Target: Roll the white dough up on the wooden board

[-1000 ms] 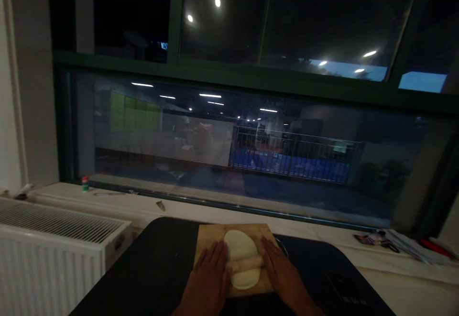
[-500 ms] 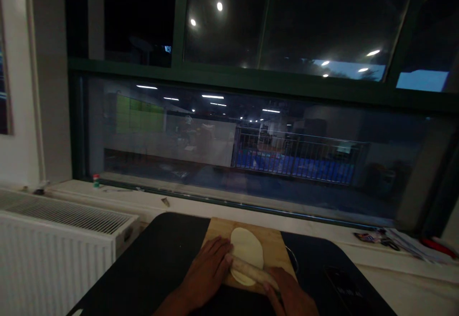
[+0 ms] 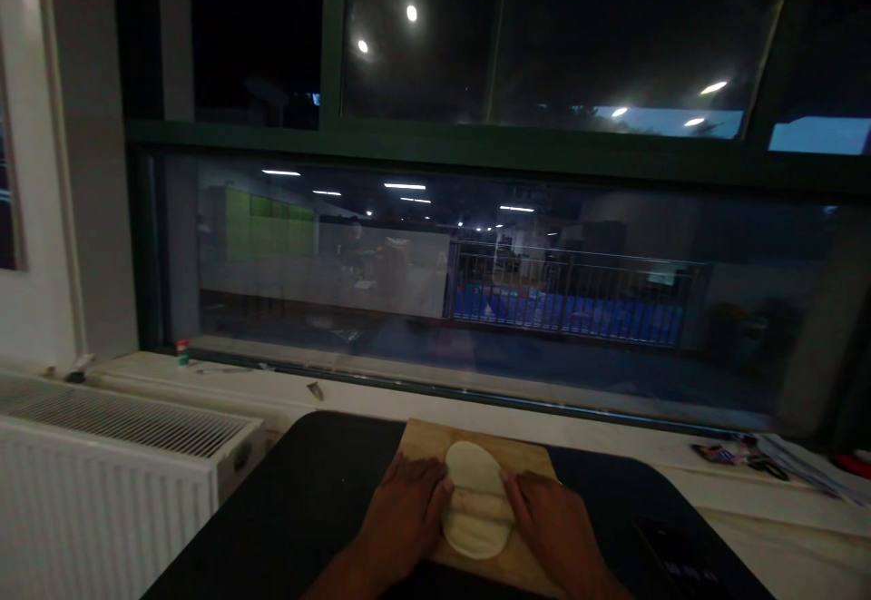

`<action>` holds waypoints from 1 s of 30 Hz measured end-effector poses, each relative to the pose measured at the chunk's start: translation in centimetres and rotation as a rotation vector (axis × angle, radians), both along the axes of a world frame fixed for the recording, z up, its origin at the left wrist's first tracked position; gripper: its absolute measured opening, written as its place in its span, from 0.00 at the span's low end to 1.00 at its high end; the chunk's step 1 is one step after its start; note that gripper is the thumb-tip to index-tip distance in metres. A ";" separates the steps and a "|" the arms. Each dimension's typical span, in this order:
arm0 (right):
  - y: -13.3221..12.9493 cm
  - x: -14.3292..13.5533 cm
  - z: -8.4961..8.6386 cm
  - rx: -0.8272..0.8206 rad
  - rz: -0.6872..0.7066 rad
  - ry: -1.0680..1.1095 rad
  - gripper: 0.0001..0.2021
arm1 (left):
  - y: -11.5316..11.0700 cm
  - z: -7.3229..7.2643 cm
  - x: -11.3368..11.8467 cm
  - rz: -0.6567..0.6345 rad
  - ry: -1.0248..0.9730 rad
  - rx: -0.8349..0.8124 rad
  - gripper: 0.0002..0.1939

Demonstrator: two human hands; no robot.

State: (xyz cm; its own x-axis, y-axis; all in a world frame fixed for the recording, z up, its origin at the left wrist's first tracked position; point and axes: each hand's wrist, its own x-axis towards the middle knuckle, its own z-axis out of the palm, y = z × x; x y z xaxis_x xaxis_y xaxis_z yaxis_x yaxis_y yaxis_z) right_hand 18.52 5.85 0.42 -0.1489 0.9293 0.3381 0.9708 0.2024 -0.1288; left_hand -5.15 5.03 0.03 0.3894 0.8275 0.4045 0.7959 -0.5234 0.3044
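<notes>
A flat oval sheet of pale dough (image 3: pixel 474 466) lies on a wooden board (image 3: pixel 425 437). Across its middle rests a short wooden rolling pin (image 3: pixel 480 506), roughly level from side to side. My left hand (image 3: pixel 408 505) is closed over the pin's left end, and my right hand (image 3: pixel 550 514) is closed over its right end. Both ends of the pin are hidden under the fingers. Dough shows above and below the pin, between the two hands.
The board sits on a dark table (image 3: pixel 319 464) against a white window sill (image 3: pixel 381 405). A dark phone (image 3: pixel 680 550) lies at the right. Papers (image 3: pixel 807 464) and a small red-and-green container (image 3: pixel 182 352) stand on the sill. A white radiator (image 3: pixel 122 482) is at the left.
The rolling pin has turned from a slant down to the right to nearly level. My right hand has moved up and now lies about level with my left.
</notes>
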 end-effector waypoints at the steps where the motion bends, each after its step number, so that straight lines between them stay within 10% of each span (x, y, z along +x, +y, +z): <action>1: 1.0 0.1 0.5 0.022 -0.003 -0.008 0.28 | 0.7 0.2 0.0 -0.004 0.030 0.003 0.23; 10: 6.2 0.7 -1.5 0.073 0.071 -0.012 0.16 | 5.7 0.5 0.7 0.084 0.247 -0.038 0.24; 30: 0.0 3.3 -4.9 -0.079 0.192 0.140 0.29 | -0.4 -0.8 -0.8 -0.133 0.249 -0.106 0.30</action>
